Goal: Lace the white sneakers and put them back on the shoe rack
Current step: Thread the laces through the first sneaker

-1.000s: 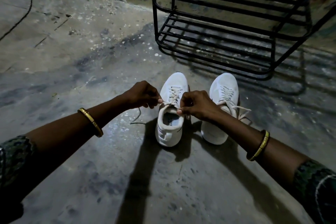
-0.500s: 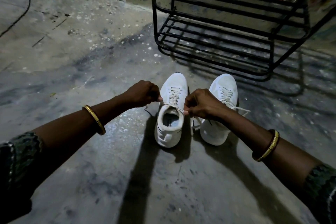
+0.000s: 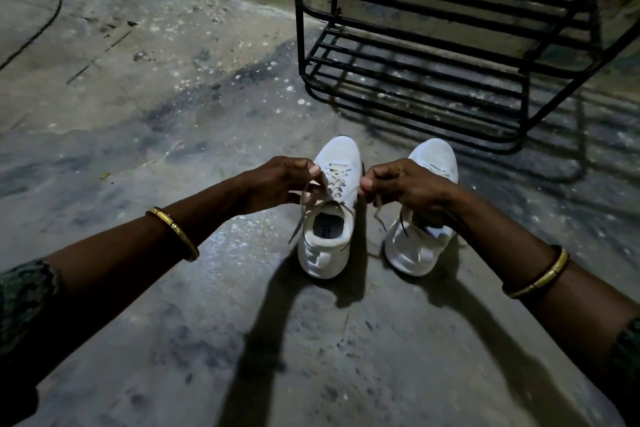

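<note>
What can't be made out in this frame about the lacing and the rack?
- Head view: the right shoe laces and tongue, covered by the right hand.
- Head view: whether the left shoe lace ends are knotted; each grip hides its lace end, the left hand included.
- Head view: the rack top, cut off by the upper edge.

Two white sneakers stand side by side on the floor, toes toward the black shoe rack [image 3: 450,55]. The left sneaker [image 3: 332,215] is laced, lace ends [image 3: 306,198] lifted; the right sneaker [image 3: 420,236] sits partly hidden.
</note>
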